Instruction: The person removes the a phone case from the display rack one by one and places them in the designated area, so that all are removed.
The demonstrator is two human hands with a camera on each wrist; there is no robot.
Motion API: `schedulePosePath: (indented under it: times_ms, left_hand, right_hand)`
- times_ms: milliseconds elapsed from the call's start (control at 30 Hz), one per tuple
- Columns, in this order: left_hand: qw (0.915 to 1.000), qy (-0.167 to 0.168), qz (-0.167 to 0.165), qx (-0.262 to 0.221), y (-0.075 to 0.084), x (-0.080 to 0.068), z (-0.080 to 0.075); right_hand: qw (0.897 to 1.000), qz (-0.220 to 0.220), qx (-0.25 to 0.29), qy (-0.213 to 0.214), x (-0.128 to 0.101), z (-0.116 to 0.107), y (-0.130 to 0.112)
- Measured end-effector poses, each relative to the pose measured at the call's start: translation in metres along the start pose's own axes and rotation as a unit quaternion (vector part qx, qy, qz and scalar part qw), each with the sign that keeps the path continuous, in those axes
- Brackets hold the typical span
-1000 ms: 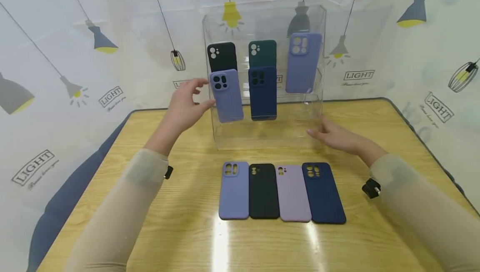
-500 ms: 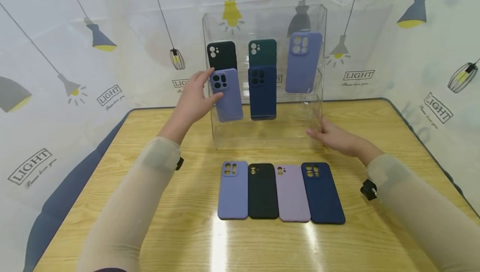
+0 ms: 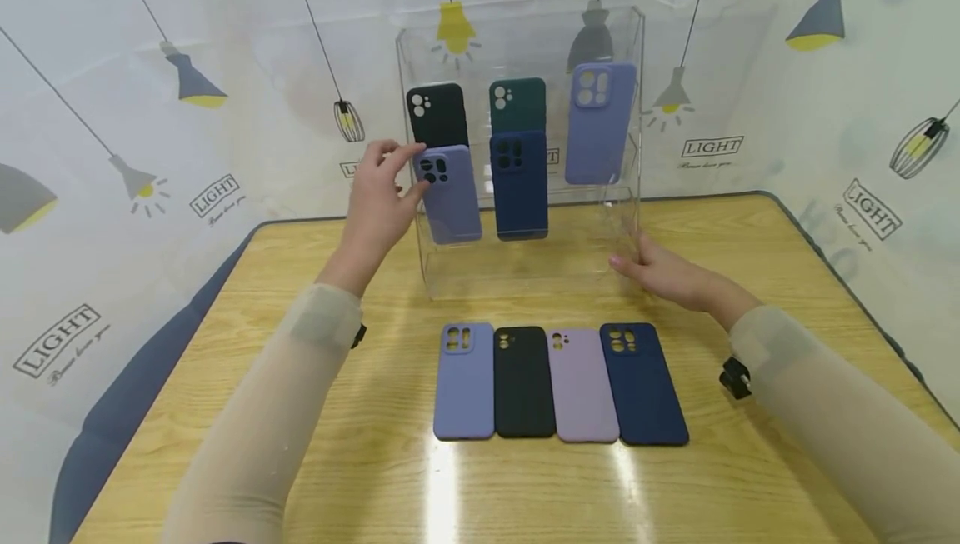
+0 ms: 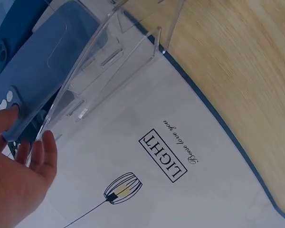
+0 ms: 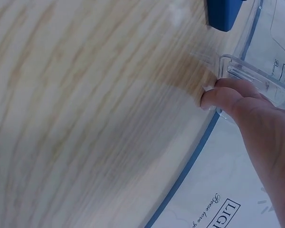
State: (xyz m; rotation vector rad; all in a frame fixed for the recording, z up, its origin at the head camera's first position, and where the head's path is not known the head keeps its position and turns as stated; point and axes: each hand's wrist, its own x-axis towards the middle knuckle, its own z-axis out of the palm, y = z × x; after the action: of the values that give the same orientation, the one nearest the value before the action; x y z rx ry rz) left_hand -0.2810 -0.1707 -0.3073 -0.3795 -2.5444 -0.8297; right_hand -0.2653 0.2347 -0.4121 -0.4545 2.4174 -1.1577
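My left hand (image 3: 377,202) pinches the upper left corner of a periwinkle phone case (image 3: 454,207) on the lower tier of a clear acrylic display stand (image 3: 525,286). In the left wrist view, the thumb lies on the camera cutouts of that phone case (image 4: 52,61), and the other fingers are partly hidden by the stand's side. Low on the stand's right edge, my right hand (image 3: 667,271) grips the acrylic between thumb and fingers. Behind the pinched case stands a black phone case (image 3: 438,115). Beside it is a navy phone case (image 3: 520,194), in front of a green one (image 3: 519,102).
Another periwinkle phone case (image 3: 600,123) leans at the stand's upper right. On the wooden table (image 3: 360,461), four sides aside, lie a periwinkle case (image 3: 464,390), a black case (image 3: 525,390), a pink-lilac case (image 3: 585,394) and a navy case (image 3: 647,390) in a row.
My left hand has moved right from beside the stand to the periwinkle case and now pinches its corner. My right hand stays on the stand's edge.
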Motion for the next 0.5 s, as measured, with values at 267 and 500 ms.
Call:
schedulePosePath:
  times_ms: [267, 500]
  left_hand:
    - [0.9993, 0.003, 0.004, 0.037, 0.003, 0.002, 0.003]
    - [0.9987, 0.03, 0.018, 0.037, 0.012, 0.007, 0.005]
  right_hand:
    - [1.0, 0.003, 0.001, -0.001, -0.001, 0.0, -0.002]
    - [1.0, 0.006, 0.007, -0.01, 0.0, 0.001, -0.001]
